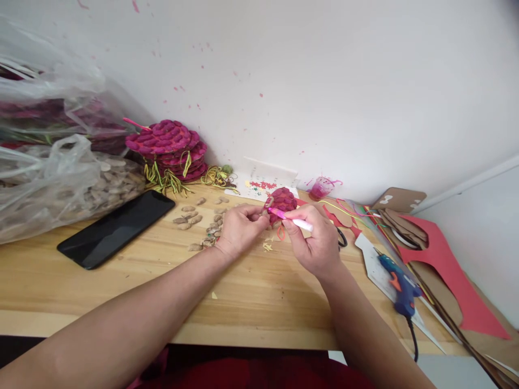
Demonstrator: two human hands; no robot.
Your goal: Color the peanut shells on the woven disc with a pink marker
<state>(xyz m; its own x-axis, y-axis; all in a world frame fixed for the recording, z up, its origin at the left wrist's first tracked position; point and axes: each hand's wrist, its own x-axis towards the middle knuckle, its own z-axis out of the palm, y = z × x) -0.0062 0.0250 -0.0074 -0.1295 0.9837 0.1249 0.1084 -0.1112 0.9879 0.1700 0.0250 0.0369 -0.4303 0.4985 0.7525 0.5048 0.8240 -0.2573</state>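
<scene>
Near the middle of the table, my left hand (243, 227) pinches the left edge of a small magenta piece (285, 200) with a bumpy surface. A paint brush (300, 223) with a white handle and a pink-stained tip is gripped in my right hand (314, 237), its tip touching the left side of that piece. An orange loop (281, 233) shows just below the piece. Small yellow bits (267, 246) lie under it on the wood. Behind stands white paper (270, 172) with red and green star shapes.
Peanuts (188, 216) and a black phone (117, 229) lie left, before plastic bags (48, 173) and stacked magenta discs (166, 143). Right are a paint cup (320, 187), a blue glue gun (401, 286), scissors (343, 237) and red cut sheets (450, 270).
</scene>
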